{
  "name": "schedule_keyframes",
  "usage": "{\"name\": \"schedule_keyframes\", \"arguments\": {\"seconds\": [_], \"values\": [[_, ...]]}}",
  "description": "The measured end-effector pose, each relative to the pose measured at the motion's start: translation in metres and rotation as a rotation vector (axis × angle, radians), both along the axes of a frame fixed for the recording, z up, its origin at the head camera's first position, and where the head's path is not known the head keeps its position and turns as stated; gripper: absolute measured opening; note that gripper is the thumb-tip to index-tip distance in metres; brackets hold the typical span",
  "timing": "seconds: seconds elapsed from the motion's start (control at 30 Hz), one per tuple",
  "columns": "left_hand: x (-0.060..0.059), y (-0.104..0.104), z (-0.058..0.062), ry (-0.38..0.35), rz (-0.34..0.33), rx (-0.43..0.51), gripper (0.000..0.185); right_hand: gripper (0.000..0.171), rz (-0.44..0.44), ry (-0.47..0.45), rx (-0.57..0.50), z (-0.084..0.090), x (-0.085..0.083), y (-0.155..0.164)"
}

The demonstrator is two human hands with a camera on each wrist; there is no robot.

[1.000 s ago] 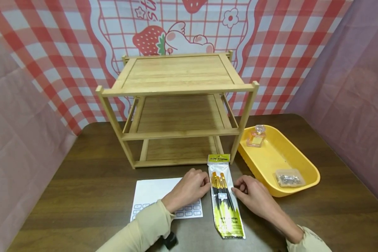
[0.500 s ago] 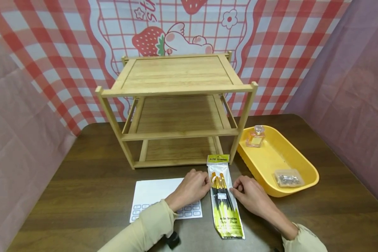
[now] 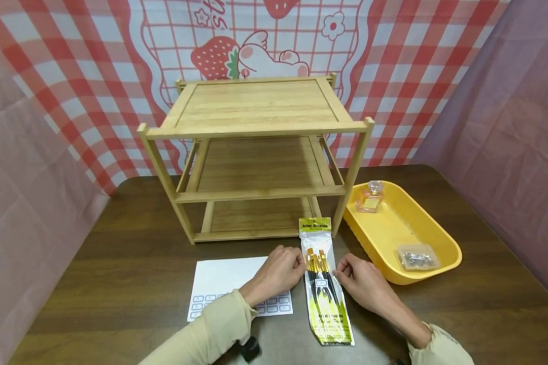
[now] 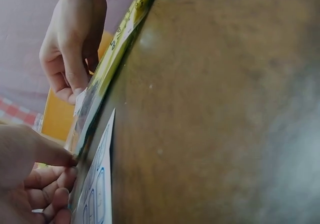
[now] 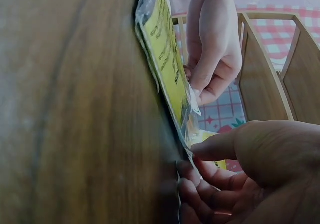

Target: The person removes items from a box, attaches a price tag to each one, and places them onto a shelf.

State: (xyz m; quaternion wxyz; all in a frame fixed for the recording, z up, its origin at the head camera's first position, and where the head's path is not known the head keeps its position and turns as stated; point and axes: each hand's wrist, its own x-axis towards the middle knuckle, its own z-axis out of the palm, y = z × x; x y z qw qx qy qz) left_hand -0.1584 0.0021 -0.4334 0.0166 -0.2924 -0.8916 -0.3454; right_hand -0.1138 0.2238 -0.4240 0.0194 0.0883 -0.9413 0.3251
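At 12 o'clock, three-tier wooden rack (image 3: 261, 107); yellow tray (image 3: 392, 223) at its 4; artist-brush pack (image 3: 328, 306) at its 5. Left hand (image 3: 276, 267) pinches the pack's 9 o'clock edge, right hand (image 3: 364, 281) its 3. Step looks like steadying it; next move calls for matched pinches.

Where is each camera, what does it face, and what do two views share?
Head: on the head, facing forward and down at the shelf, brush packet and yellow tray; left hand, right hand, sleeves show.
Left wrist: on that wrist, facing across the brush packet; both hands show.
Right wrist: on that wrist, facing the brush packet and shelf; both hands.
Wrist views share the brush packet.
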Motion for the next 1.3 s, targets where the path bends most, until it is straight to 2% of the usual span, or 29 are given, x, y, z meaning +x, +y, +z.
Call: {"name": "schedule_keyframes", "arguments": {"seconds": [0.17,0.4,0.6,0.7,0.87,0.93,1.03,1.17,1.3], "values": [[0.003,0.000,0.002,-0.089,0.021,0.073,0.014,0.015,-0.010,-0.007,-0.058,0.003,0.002,-0.001],[0.008,0.003,0.006,-0.148,0.091,0.162,0.011,0.015,-0.017,0.036,-0.160,0.004,0.004,-0.001],[0.011,0.005,0.008,-0.231,0.132,0.288,0.008,0.010,-0.028,0.036,-0.262,0.007,0.006,0.000],[0.012,0.006,0.008,-0.343,0.113,0.418,0.005,0.009,-0.026,0.014,-0.328,0.009,0.007,0.000],[0.016,0.007,0.011,-0.623,0.066,0.669,0.011,0.007,-0.026,-0.006,-0.476,0.010,0.008,-0.001],[0.017,0.007,0.013,-0.676,0.057,0.709,0.017,0.008,-0.031,-0.008,-0.524,0.010,0.008,-0.002],[0.018,0.008,0.016,-0.688,0.035,0.733,0.026,0.010,-0.040,-0.003,-0.566,0.010,0.010,-0.002],[0.018,0.008,0.017,-0.626,0.007,0.736,0.027,0.012,-0.038,-0.015,-0.614,0.011,0.012,-0.002],[0.017,0.008,0.016,-0.562,-0.006,0.722,0.024,0.017,-0.024,-0.082,-0.665,0.013,0.015,-0.001]]}}
